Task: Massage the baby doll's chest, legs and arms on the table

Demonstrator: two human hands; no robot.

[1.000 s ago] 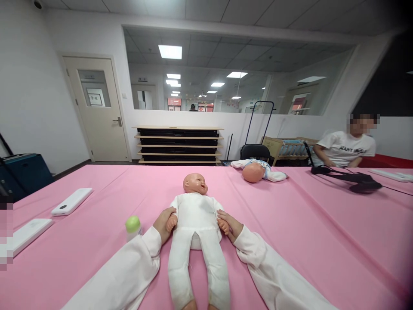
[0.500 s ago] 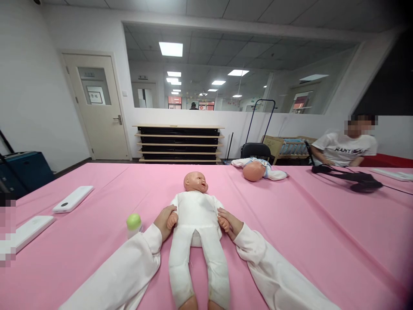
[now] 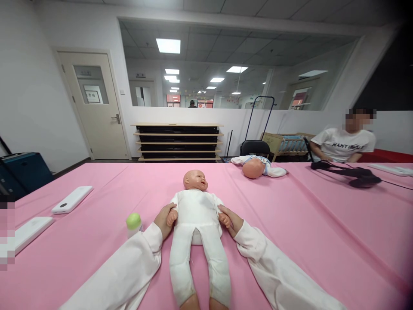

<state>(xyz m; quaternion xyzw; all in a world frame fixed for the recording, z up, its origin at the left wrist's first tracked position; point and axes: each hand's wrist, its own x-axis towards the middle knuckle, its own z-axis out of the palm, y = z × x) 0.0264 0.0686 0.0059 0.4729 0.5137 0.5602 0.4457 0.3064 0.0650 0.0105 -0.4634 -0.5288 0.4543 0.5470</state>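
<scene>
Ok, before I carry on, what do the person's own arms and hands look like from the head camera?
The left hand and right hand are bare, without gloves. The left sleeve and right sleeve are off-white, long, loose and creased, bunching toward the wrists. No printed marking or cable shows on either sleeve.

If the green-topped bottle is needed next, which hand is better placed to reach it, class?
Probably the left hand: the bottle stands near its sleeve, with the doll between bottle and right hand.
</scene>
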